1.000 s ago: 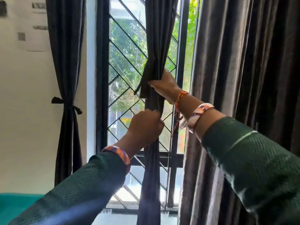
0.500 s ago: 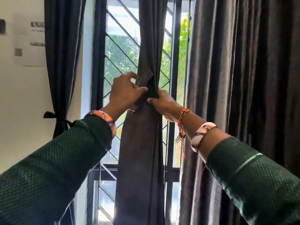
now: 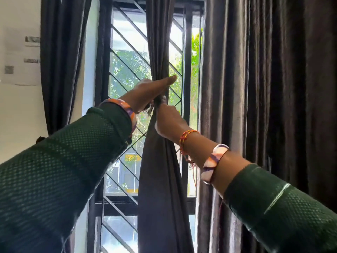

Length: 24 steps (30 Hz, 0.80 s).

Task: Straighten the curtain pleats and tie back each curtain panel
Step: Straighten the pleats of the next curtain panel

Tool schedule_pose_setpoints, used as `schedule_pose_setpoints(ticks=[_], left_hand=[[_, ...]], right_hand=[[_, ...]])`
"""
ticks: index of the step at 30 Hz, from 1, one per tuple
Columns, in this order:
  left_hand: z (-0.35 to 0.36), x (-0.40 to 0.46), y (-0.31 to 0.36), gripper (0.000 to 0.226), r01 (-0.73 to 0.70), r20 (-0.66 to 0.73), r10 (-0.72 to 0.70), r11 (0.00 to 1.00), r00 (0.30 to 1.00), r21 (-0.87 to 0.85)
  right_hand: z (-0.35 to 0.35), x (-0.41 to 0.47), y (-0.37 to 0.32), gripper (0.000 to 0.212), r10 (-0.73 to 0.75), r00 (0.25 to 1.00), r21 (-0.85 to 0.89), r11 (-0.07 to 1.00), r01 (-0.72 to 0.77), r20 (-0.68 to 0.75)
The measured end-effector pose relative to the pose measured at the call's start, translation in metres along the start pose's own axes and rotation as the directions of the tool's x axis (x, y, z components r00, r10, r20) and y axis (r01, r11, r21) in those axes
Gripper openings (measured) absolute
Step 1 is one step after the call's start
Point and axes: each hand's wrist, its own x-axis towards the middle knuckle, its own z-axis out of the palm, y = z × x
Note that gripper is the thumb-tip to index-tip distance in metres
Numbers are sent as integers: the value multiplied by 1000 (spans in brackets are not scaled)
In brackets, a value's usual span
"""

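Note:
A narrow dark grey middle curtain panel [image 3: 160,179] hangs in front of the window and is pinched into a bunch at hand height. My left hand [image 3: 148,92] reaches across the bunch, fingers stretched to its right side and thumb side pressing the fabric. A small strip of fabric pokes out under that palm. Just below, my right hand [image 3: 168,121] grips the gathered fabric from the right. The left curtain panel [image 3: 62,61] hangs by the wall; my sleeve hides most of its tie. The wide right curtain panel [image 3: 259,92] hangs loose in long pleats.
Behind the curtains is a black window frame with a diagonal metal grille [image 3: 127,57], with trees outside. A paper notice [image 3: 21,57] is stuck on the white wall at left. Both of my forearms, in green sleeves with bangles, fill the lower view.
Both hands have risen along the middle panel. My left hand came up from below and now lies across the bunch above my right hand. The view has tilted upward.

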Motion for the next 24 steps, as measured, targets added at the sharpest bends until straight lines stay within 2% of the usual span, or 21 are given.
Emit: schedule_pose_setpoints(ticks=[3,5,7,9,11,12,13,15,16,17,18,19,20,22,24], left_hand=[[1,14,5,30,43,-76,-45,999,996,-25],[2,21,10,21,83,-117,-90,994,989,-66],[-2,25,11,20,100,-84,-107,992,991,-79],[-10,24,8,25,95,37,-89,974,995,-206],[-16,20,8,28,105,160,-46,915,986,-389],[-18,18,9,28,116,195,-31,889,980,-443],[-19,16,10,29,131,225,-22,867,974,-480],[-21,15,13,37,137,261,9,835,965,-534],[-22,15,13,43,126,263,29,822,964,-555],[-24,16,14,47,115,262,50,810,964,-575],[-24,16,14,48,108,265,68,796,962,-595],[-26,16,15,48,110,273,82,778,959,-619],[-27,16,15,48,116,286,99,755,953,-646],[-31,14,15,50,121,302,128,719,945,-684],[-39,12,13,52,114,286,117,726,951,-678]], right_hand=[[-8,0,-12,51,-56,998,-86,995,53,-38],[-16,0,-11,42,-114,992,-35,993,112,-58],[-26,-3,-3,37,-205,977,104,972,210,-52],[-39,-4,10,33,-192,981,360,914,189,-28],[-53,4,25,18,9,996,633,773,53,-93],[-59,15,34,6,155,972,728,685,24,-179],[-63,26,44,11,314,905,772,636,24,-286],[-68,46,61,13,527,744,766,642,-31,-411],[-70,51,65,17,571,734,769,630,-105,-368],[-71,54,66,18,571,787,806,566,-173,-233],[-72,53,63,14,507,861,833,494,-249,-43],[-72,50,59,16,407,903,834,443,-328,139],[-73,43,54,26,291,919,835,407,-369,264],[-71,42,52,39,91,942,878,342,-336,324],[-68,43,51,39,-8,954,921,263,-288,301]])
